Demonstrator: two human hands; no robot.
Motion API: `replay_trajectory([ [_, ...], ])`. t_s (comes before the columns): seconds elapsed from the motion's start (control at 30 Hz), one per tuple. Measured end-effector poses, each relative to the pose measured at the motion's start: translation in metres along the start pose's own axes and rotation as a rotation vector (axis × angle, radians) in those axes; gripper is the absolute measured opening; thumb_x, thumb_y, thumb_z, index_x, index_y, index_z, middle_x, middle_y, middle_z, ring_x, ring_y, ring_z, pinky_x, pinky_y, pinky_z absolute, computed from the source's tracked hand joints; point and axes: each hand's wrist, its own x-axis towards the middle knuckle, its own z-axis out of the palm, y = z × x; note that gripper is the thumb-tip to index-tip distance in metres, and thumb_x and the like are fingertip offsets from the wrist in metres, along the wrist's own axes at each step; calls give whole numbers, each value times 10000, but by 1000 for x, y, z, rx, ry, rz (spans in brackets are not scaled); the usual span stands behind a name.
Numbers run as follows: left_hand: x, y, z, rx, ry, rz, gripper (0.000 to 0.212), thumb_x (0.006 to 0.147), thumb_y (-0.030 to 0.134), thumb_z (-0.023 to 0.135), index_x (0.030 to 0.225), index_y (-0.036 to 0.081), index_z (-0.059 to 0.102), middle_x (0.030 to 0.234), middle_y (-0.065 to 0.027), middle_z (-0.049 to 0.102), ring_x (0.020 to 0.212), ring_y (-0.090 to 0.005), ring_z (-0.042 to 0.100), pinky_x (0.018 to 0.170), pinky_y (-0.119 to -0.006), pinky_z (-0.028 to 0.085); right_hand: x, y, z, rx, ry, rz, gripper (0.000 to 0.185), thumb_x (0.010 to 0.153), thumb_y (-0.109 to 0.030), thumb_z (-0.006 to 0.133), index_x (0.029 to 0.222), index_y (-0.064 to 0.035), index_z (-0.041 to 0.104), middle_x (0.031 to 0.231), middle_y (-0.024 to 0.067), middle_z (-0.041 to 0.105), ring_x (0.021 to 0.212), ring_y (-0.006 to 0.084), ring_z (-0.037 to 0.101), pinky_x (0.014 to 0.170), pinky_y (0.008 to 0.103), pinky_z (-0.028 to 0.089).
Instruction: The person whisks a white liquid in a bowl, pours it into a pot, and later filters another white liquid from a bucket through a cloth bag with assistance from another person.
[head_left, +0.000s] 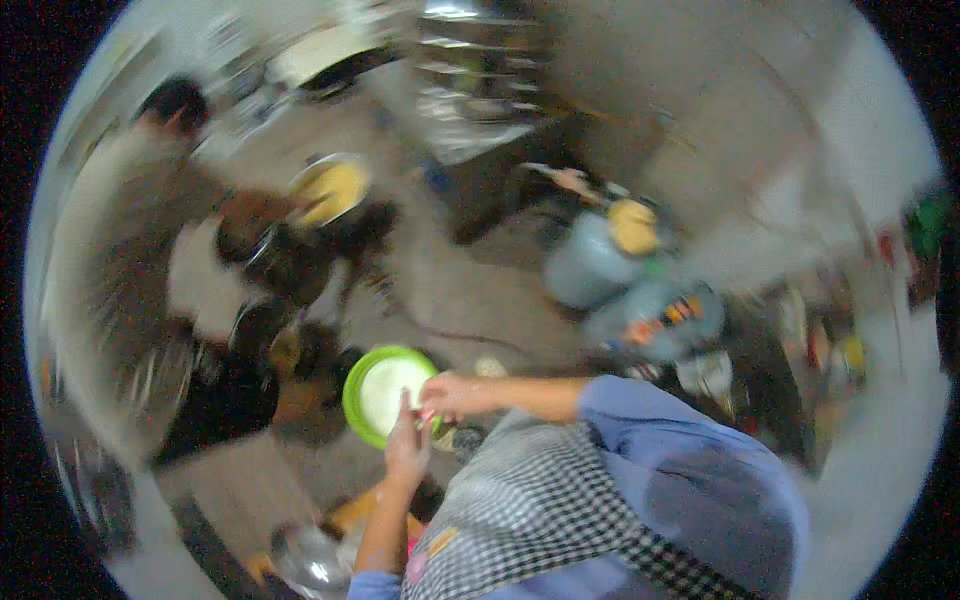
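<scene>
A bright green round basin (354, 405) holds white powder or another white substance (390, 386). My left hand (407, 446) reaches up over its lower right side, with a finger or thumb extended. From the right my right hand (450, 396) comes to the same side of the basin, its fingers bent close to my left hand. Between the hands shows a small reddish thing (427, 415), too blurred to name or to tell which hand has it. Both hands look pale in places. Below them is my checked apron (540, 495).
A person (127, 225) bends at the left, one arm reaching to a metal bowl of yellow stuff (334, 191). Blue-grey containers (592, 262) stand at the right, with a yellow item on top. A shiny metal vessel (315, 559) lies at the bottom, and stacked metalware (480, 67) stands at the top.
</scene>
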Motion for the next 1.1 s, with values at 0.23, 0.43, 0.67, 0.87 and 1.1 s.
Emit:
replay_trajectory([
  [0.23, 14, 41, 74, -44, -234, 226, 781, 725, 63, 589, 1347, 51, 116, 1034, -193, 527, 920, -273, 513, 810, -346, 396, -108, 97, -35, 357, 435, -76, 164, 778, -175, 567, 867, -43, 529, 688, 35, 560, 518, 86, 496, 408, 226, 409],
  [0.43, 4, -23, 92, -75, -289, -35, 732, 760, 104, 587, 1350, 98, 153, 1045, -167, 528, 884, -233, 521, 760, -343, 429, -273, 235, -108, 693, 1029, -437, 141, 772, -104, 538, 884, -36, 592, 770, 50, 601, 610, 142, 557, 471, 265, 453],
  [0.67, -2, -3, 111, 77, -219, -357, 633, 782, 209, 548, 1319, 106, 228, 995, -183, 579, 901, -302, 564, 800, -364, 427, -478, 369, -117, 810, 1661, 305, 225, 797, -154, 494, 975, -37, 566, 850, 60, 591, 737, 172, 557, 634, 291, 464],
  [0.87, -47, -23, 157, -35, -136, -430, 614, 785, 249, 527, 1302, 55, 258, 968, -182, 577, 875, -294, 564, 779, -349, 434, -453, 392, -137, 576, 1329, 560, 231, 809, -178, 489, 967, -28, 564, 834, 65, 586, 723, 173, 548, 629, 288, 458],
  [1.1, -90, -44, 182, -135, 68, -598, 604, 761, 293, 548, 1258, 27, 332, 991, -166, 575, 888, -285, 563, 784, -340, 436, -385, 334, -183, 51, 897, 575, 245, 822, -205, 484, 958, -17, 562, 816, 71, 581, 708, 174, 538, 623, 285, 450],
])
